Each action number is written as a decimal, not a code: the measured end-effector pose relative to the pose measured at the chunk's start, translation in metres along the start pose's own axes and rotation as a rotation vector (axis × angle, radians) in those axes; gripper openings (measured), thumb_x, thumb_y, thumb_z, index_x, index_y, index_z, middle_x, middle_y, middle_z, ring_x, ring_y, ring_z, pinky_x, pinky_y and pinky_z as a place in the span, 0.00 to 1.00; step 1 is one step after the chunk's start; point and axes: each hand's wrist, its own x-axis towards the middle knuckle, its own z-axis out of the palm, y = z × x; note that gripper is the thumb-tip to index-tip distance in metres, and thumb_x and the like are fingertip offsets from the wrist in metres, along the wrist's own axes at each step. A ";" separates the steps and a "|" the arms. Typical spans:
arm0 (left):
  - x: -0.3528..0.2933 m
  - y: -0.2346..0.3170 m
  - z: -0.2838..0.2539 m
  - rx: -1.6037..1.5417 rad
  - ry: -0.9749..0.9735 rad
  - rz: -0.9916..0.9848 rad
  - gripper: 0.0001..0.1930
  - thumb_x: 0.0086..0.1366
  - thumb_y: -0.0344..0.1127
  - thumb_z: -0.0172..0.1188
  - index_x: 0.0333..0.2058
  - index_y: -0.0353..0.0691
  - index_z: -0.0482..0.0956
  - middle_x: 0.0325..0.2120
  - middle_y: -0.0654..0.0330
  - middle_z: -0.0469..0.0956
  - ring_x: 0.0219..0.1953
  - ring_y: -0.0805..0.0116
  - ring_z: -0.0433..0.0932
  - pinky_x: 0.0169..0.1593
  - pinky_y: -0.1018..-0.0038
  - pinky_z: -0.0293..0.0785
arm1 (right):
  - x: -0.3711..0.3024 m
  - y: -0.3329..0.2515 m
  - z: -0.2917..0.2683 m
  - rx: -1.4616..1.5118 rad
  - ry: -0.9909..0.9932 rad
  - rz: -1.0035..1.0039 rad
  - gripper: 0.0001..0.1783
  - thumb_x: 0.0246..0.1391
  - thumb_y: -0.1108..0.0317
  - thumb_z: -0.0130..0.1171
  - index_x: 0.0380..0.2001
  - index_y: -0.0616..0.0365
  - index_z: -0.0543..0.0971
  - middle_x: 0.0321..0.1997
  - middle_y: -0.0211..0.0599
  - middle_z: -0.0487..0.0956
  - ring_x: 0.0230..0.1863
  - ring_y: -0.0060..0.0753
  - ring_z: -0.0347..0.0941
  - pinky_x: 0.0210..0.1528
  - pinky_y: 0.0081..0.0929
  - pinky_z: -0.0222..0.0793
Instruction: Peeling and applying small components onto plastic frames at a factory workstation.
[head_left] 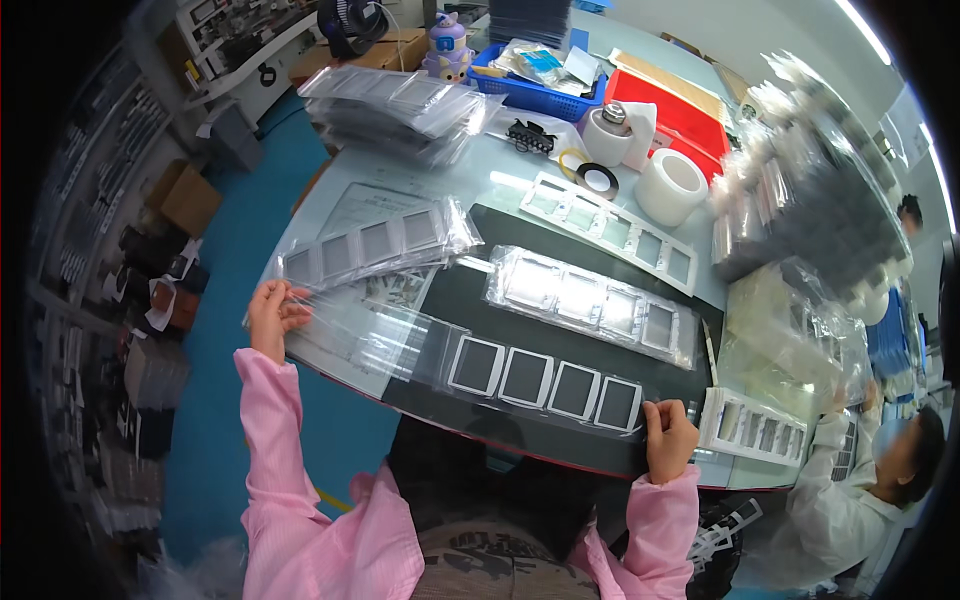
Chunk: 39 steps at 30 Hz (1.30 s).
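Note:
My left hand (275, 318) pinches the left end of a clear plastic film (385, 345) at the table's left edge. The film stretches rightward to a strip of white-framed windows (526, 378) on the dark mat (465, 405); whether they are joined cannot be made out. At the right end of this strip, my right hand (670, 440) pinches its edge between thumb and fingers. Just beyond lies a stack of clear-wrapped framed strips (600, 303). Close above my left hand is another pile of wrapped strips (370, 247). A bare white frame strip (610, 230) rests farther back.
Stacked white frames (753, 428) sit right of my right hand. Behind the mat stand white film rolls (672, 186), black tape (597, 181), a red bin (690, 135) and a blue basket (540, 98). Tall wrapped stacks (810, 190) rise at right, near another person (850, 490).

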 end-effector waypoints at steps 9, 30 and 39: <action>0.049 -0.025 -0.022 0.045 0.018 -0.002 0.15 0.68 0.39 0.55 0.51 0.45 0.72 0.38 0.59 0.81 0.24 0.75 0.77 0.27 0.80 0.74 | -0.001 -0.003 -0.012 -0.085 0.047 -0.022 0.11 0.52 0.62 0.68 0.26 0.55 0.77 0.19 0.39 0.78 0.22 0.45 0.76 0.25 0.37 0.68; 0.077 -0.042 -0.051 0.256 0.242 0.574 0.15 0.73 0.35 0.50 0.54 0.38 0.73 0.47 0.61 0.76 0.49 0.72 0.73 0.50 0.79 0.69 | -0.014 0.012 -0.025 -0.103 0.103 -0.076 0.14 0.54 0.63 0.64 0.42 0.55 0.77 0.32 0.37 0.82 0.31 0.45 0.78 0.32 0.37 0.71; -0.200 -0.001 0.183 0.196 -0.744 0.912 0.05 0.58 0.22 0.58 0.30 0.40 0.76 0.19 0.62 0.75 0.21 0.69 0.73 0.28 0.75 0.67 | -0.021 0.021 -0.063 0.129 0.297 -0.063 0.05 0.56 0.69 0.63 0.33 0.57 0.81 0.27 0.41 0.81 0.26 0.43 0.79 0.29 0.35 0.72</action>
